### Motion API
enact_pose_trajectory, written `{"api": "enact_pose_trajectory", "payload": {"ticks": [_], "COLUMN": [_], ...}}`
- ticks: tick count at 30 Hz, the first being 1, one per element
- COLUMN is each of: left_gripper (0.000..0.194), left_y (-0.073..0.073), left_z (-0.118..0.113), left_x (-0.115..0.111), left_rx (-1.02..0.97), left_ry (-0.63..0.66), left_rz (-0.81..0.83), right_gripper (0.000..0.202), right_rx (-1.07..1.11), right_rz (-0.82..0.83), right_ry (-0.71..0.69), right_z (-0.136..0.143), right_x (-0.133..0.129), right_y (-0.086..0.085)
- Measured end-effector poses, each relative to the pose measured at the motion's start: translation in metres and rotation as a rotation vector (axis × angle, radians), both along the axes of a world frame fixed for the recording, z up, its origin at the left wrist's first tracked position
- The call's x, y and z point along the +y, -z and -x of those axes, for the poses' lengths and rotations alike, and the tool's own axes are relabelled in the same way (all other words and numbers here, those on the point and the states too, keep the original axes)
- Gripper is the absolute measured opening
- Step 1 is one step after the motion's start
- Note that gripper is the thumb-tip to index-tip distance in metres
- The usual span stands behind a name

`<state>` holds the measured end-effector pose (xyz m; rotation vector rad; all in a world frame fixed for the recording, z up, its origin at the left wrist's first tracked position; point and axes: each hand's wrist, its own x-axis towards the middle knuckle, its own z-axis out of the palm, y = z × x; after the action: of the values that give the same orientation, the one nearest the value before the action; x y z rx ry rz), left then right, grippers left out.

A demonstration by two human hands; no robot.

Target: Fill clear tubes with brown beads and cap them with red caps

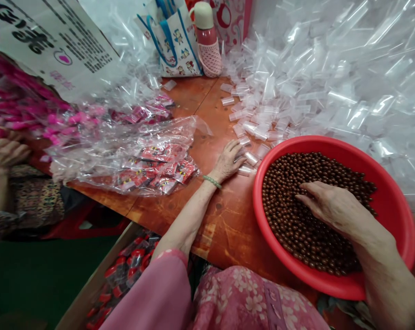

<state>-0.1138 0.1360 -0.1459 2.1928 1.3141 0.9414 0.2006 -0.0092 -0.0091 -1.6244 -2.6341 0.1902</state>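
Right hand (333,206), seen from the head view, reaches into a red basin (392,208) with its fingers bent and close together, tips at the brown balls (288,220); whether it pinches any, I cannot tell. The balls lie heaped in the basin, which stands at the right of the bench (224,220).

Left hand (228,162) rests palm down on the bench, just left of the basin, fingers spread towards a few clear tubes (279,98) at the edge of a large pile. A green bangle (212,182) circles its wrist.

Left of that hand, a clear bag (90,158) lies over or around red packets (166,172); pink pieces (24,107) are heaped beyond. At the back stand a tote (181,50) and, touching it, a flask (207,39). Below the bench, a box (80,293) holds red-capped containers (124,270). At far left, another person's hand (6,150) is near the pink pieces; its grip is unclear.
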Motion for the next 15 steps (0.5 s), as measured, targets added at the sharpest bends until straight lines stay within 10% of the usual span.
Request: {"api": "enact_pose_trajectory", "payload": {"ticks": [15], "left_gripper": [0.031], "left_y": [-0.032], "left_z": [-0.01], "left_x": [0.004], "left_rx": [-0.554], "left_ry": [-0.364], "left_rz": [0.142], "right_gripper": [0.028], "right_rx": [0.197], "right_rz": [0.014], "right_ry": [-0.011], "right_z": [0.009], "right_x": [0.003], "right_y": [-0.013]}}
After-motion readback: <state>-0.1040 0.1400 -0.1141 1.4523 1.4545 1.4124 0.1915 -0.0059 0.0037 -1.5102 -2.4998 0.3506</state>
